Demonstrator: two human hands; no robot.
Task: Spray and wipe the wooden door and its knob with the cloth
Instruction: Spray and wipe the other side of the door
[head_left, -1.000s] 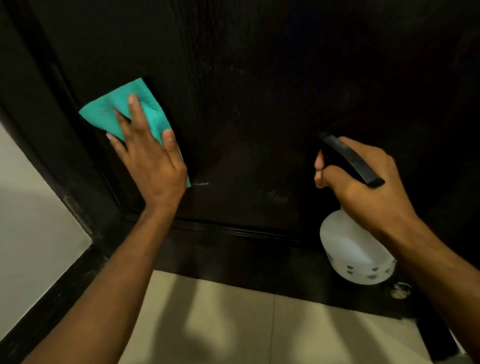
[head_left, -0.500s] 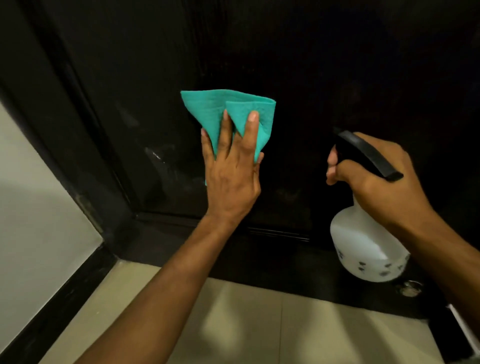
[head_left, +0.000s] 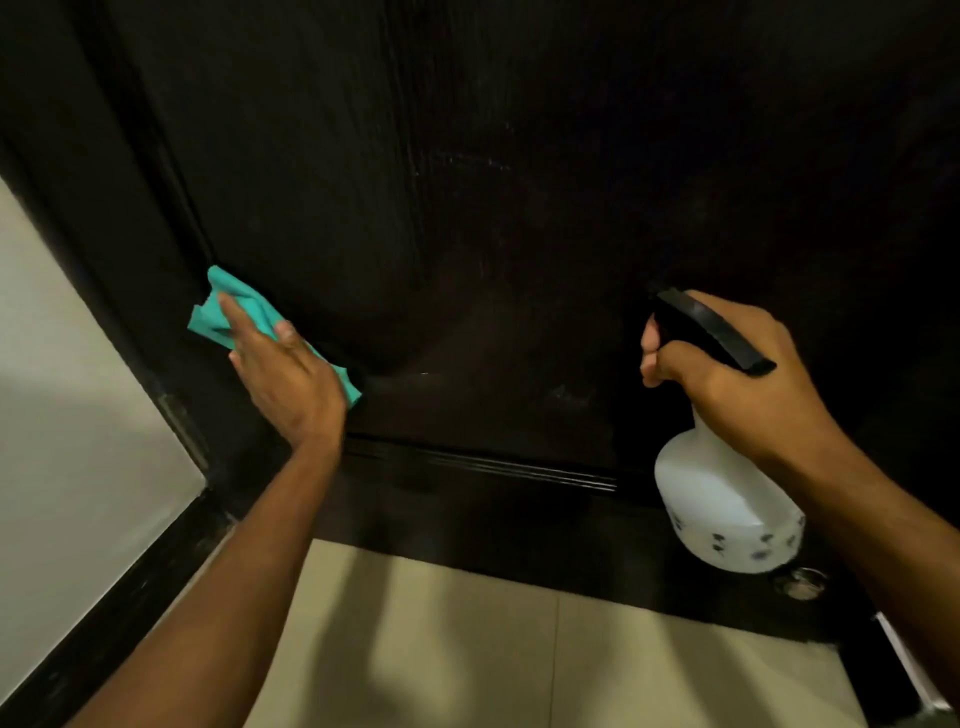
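Note:
The dark wooden door (head_left: 493, 182) fills the upper view, with faint spray streaks near its middle. My left hand (head_left: 283, 374) presses a teal cloth (head_left: 244, 306) flat against the door's lower left corner, fingers straight. My right hand (head_left: 737, 379) grips the neck of a white spray bottle (head_left: 722, 509) with a black trigger head (head_left: 711, 327), held in the air before the door's lower right. The knob is out of view.
A dark door frame (head_left: 130, 270) runs down the left beside a white wall (head_left: 62, 415). A black threshold (head_left: 493, 519) lies under the door, beige floor tiles (head_left: 467, 649) below it. A small round metal door stop (head_left: 802, 582) sits at the right.
My left hand swept the cloth from the door's left side to its middle, then back down to the lower left corner. The spray bottle stayed roughly in place.

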